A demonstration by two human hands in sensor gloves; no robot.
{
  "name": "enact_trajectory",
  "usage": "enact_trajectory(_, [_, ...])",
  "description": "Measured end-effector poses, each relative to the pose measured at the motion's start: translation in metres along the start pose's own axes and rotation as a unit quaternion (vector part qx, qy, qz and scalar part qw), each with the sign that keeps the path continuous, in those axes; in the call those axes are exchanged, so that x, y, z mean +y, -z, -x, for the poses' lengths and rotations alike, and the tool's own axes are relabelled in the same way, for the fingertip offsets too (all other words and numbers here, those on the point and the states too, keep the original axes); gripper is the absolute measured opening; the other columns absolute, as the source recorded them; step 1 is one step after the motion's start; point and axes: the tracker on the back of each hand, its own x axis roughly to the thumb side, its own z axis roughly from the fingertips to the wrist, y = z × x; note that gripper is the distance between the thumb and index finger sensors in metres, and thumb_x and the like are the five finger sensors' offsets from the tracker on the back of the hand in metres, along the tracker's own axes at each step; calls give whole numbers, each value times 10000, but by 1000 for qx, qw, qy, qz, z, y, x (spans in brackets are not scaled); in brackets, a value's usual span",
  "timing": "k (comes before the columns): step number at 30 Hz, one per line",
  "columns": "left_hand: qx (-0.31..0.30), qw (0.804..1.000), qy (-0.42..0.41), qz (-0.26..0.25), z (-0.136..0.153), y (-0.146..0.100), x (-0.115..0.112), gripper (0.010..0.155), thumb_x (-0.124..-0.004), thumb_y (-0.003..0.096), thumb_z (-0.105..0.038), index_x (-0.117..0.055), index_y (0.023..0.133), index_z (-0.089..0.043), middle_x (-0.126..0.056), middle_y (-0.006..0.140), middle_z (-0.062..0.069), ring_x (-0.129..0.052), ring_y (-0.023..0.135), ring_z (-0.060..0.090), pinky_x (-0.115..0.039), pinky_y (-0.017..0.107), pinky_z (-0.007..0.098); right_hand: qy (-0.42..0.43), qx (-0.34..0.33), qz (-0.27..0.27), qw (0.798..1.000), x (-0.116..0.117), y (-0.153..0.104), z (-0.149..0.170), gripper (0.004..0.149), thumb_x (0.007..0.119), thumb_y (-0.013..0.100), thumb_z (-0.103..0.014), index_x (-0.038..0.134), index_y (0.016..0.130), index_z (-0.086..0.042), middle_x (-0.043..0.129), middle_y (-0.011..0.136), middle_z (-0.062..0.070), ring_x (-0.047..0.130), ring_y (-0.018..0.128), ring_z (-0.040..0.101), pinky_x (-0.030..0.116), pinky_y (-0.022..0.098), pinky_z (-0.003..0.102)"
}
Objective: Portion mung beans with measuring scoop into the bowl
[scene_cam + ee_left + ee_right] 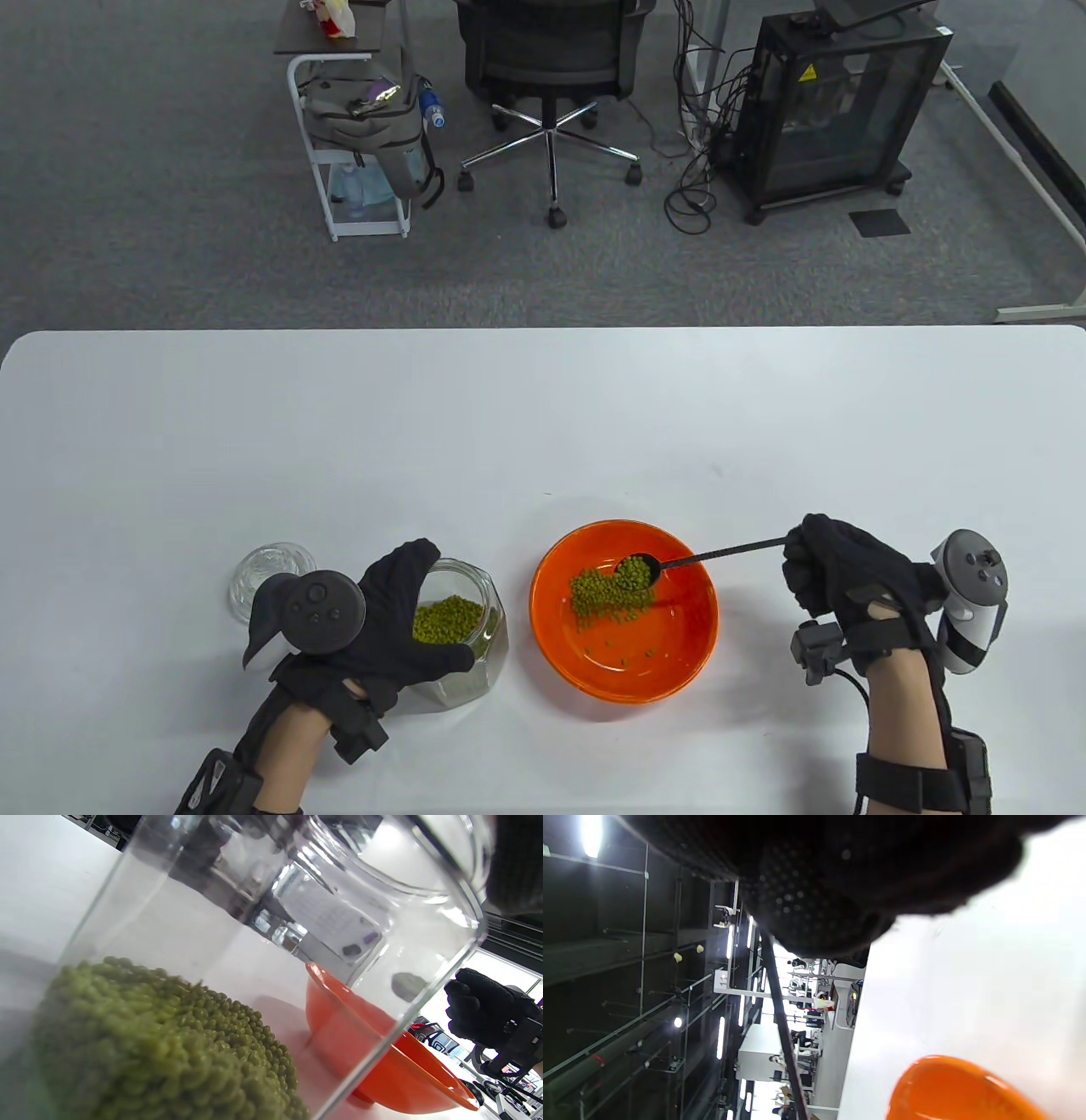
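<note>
Beans are the centre of it: an orange bowl point(625, 611) sits on the white table point(543, 407) near its front edge, with a heap of mung beans point(607, 598) on its floor and a few loose ones nearer the front rim. Over the bowl's far-right part hangs the dark head of the measuring scoop point(638, 570), loaded with beans, its thin handle running out past the right rim to the right hand point(840, 577), whose curled fingers pinch the handle's end; the right wrist view is mostly black glove, so the exact finger placement cannot be told. Just left of the bowl, close but apparently not touching, stands an open glass jar point(462, 632) with more beans at its bottom. The left hand point(399, 632) wraps round the jar, thumb and fingers curled on its sides. Left of the jar lies a clear glass lid point(271, 581). Beyond the bowl, the tabletop lies bare to its far edge.
</note>
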Motion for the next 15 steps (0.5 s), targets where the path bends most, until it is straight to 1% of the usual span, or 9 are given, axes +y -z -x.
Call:
enact_trajectory(5, [0,1000,0,0,0,0,0,1236,-870,400,-821,-280,1098,11,-380,1139,323,-543,1029,613,-540,724,733,-60,-2,-1,998,11,0,1,443,821,487,-463,978,613,-68,1063,369,101,1010,149,214,874,131,335])
enact_trajectory(10, [0,1000,0,0,0,0,0,1240,-871,399,-822,-279,1098,14,-378,1140,323,-541,1030,614,-538,724,734,-71,-12,-18,997,30,0,1,442,819,486,-461,976,620,-70,1062,380,104,1010,159,218,874,136,337])
enact_trajectory(15, [0,1000,-1,0,0,0,0,1239,-870,398,-823,-279,1098,11,-380,1139,323,-542,1030,613,-538,724,734,-110,-54,-22,992,50,-5,-5,442,817,484,-462,973,632,-77,1061,391,105,1010,169,220,873,143,338])
